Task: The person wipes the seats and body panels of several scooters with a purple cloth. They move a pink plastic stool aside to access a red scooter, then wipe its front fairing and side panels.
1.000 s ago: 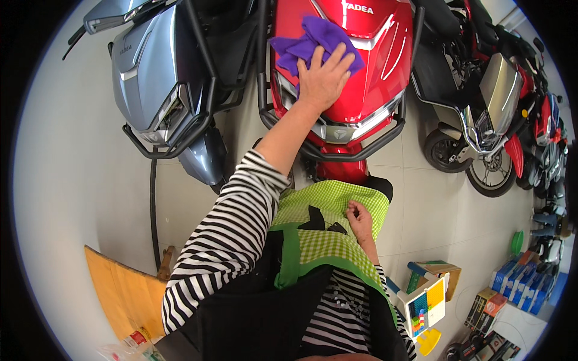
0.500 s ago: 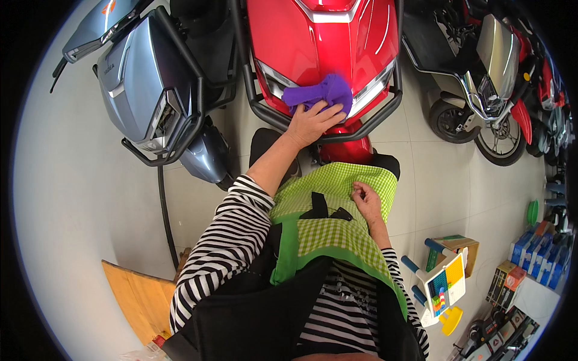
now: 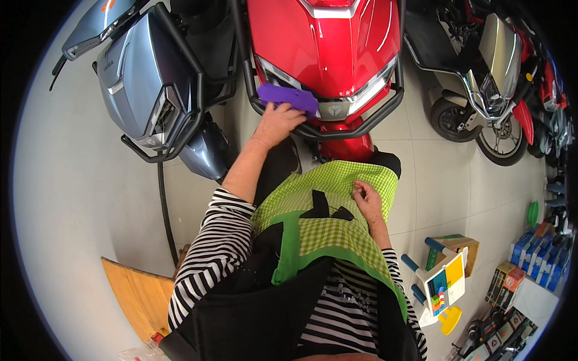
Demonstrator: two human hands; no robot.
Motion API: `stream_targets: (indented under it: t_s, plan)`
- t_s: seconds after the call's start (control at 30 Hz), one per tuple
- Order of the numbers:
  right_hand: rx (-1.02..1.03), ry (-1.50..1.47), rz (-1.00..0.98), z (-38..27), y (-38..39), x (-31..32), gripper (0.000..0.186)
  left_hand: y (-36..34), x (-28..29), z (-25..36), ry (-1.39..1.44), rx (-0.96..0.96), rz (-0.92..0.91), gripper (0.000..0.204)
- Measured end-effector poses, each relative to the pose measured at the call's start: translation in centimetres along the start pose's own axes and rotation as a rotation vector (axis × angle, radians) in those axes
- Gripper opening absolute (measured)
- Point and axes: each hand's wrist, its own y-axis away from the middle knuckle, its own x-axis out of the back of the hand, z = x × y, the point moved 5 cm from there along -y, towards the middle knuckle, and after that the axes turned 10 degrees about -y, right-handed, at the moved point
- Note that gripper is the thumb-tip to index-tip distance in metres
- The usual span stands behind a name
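against the red scooter (image 3: pixel 328 57), the left hand (image 3: pixel 277 123) grips a purple cloth (image 3: pixel 288 97); the right hand (image 3: pixel 367 201) pinches the green apron (image 3: pixel 313 222).

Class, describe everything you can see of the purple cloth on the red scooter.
The purple cloth is a soft, bunched rag of solid violet, lying flattened against the front of the red scooter, just beside its headlight strip and above the black guard bar. The left hand presses on its lower edge; its right end stays uncovered.

Soft purple cloth (image 3: pixel 288 98) against glossy red scooter panel (image 3: pixel 328 45); matt black guard bar (image 3: pixel 361 123).
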Motion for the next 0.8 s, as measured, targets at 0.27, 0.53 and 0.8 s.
stream_targets:
  t_s: [0.27, 0.53, 0.8]
  plan:
    - [-0.005, 0.038, -0.019, -0.8, -0.3, -0.2, 0.032, 1.7, 0.3, -9.6, 0.247, 0.472, 0.143, 0.030]
    - [0.016, 0.093, -0.057, -0.7, -1.1, -0.7, 0.033, 0.9, 0.6, -6.2, 0.059, 0.582, 0.292, 0.016]
    - [-0.036, 0.086, -0.082, -0.6, -1.6, -1.1, 0.033, -1.2, 0.4, 4.8, -0.030, 0.220, 0.113, 0.012]
